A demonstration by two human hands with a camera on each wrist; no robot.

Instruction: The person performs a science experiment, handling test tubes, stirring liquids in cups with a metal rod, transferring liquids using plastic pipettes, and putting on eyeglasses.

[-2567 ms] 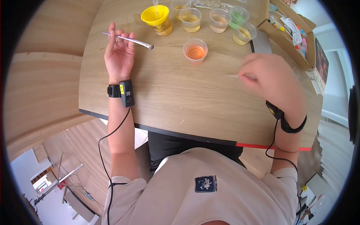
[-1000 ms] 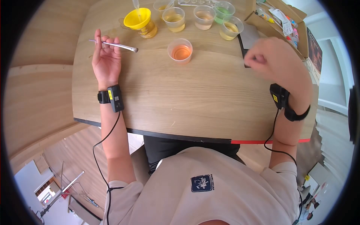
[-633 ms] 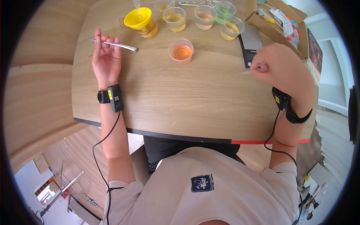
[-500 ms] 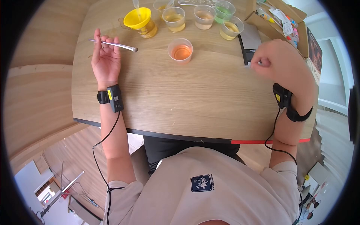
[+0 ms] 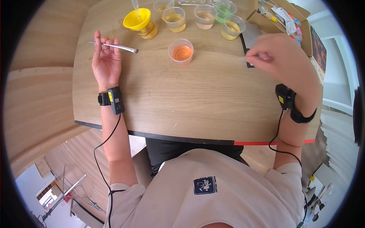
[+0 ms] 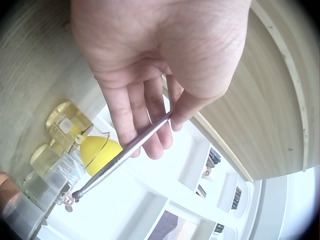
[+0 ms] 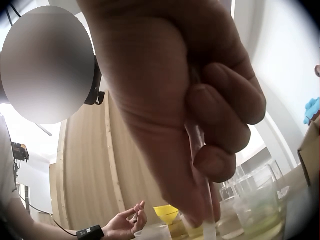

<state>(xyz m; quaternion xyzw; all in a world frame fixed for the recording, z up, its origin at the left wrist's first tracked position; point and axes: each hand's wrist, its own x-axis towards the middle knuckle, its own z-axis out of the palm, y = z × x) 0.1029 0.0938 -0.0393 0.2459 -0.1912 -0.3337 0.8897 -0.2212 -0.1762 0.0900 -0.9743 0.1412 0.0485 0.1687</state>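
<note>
My left hand (image 5: 106, 64), palm up at the table's left, pinches a slender makeup brush (image 5: 123, 47) between thumb and fingers. In the left wrist view its silvery handle (image 6: 125, 152) slants across the fingers to a small dark tip. At the right, my right hand (image 5: 281, 57) is curled round a thin clear plastic rod (image 7: 209, 220); whether it is a dropper or a stirrer I cannot tell. The rod's end points left, over a dark scale (image 5: 251, 41) partly hidden by the hand. Between the hands stands a clear cup of orange liquid (image 5: 180, 53).
At the back left a yellow funnel (image 5: 137, 19) sits in a glass beaker (image 5: 148, 32) of amber liquid. Several clear cups, among them a pale yellow one (image 5: 232, 28) and a green one (image 5: 225, 11), line the back. A cardboard box (image 5: 258, 16) of supplies stands back right.
My right hand moves in small shifts with the rod, now slightly farther forward and left than half a second ago. The left hand keeps holding the brush. The whole view has shifted slightly.
</note>
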